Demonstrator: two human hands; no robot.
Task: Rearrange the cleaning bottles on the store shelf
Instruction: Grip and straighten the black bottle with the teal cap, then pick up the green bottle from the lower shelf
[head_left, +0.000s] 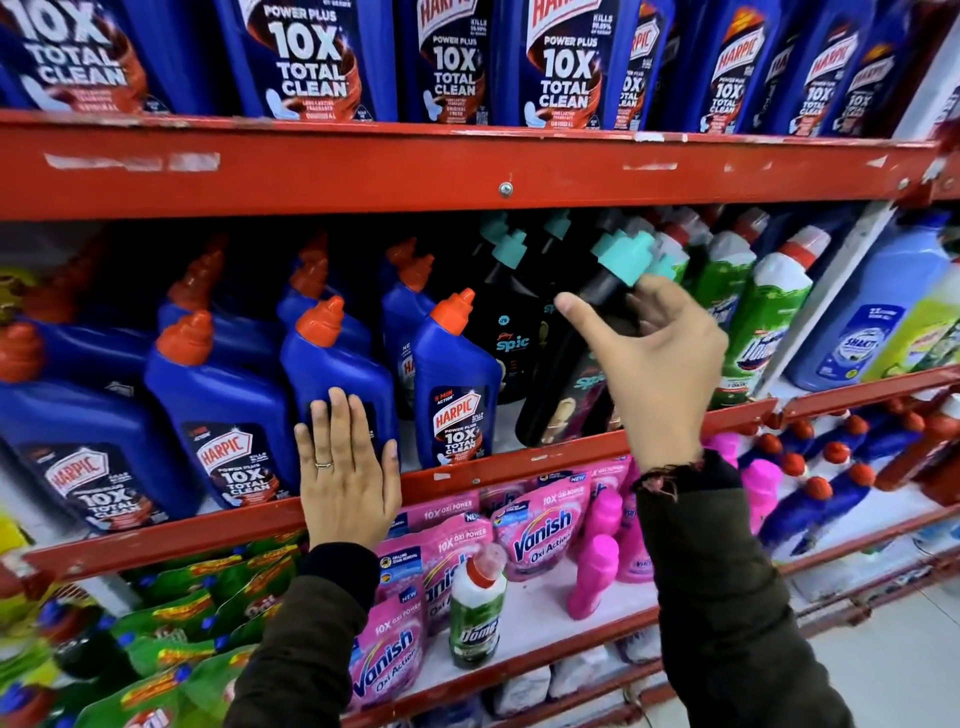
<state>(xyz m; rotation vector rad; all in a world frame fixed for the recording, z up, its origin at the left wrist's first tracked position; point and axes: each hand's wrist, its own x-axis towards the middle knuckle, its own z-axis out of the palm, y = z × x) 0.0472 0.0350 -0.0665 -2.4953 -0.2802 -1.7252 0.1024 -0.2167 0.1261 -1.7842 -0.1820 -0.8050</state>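
My right hand (660, 364) grips the neck of a black Spic bottle (566, 384) with a teal cap, tilted at the front of the middle red shelf (467, 470). My left hand (348, 467) lies flat, fingers together, against the front of a blue Harpic bottle (337, 364) with an orange cap. Another small blue Harpic bottle (457, 389) stands upright between the two hands. More black teal-capped bottles (504, 312) stand behind it.
Larger blue Harpic bottles (218, 410) fill the shelf to the left, green Domex bottles (763, 322) stand to the right. The top shelf holds big Harpic bottles (311, 57). Below are pink Vanish pouches (540, 525), pink bottles (597, 566) and one green Domex bottle (478, 608).
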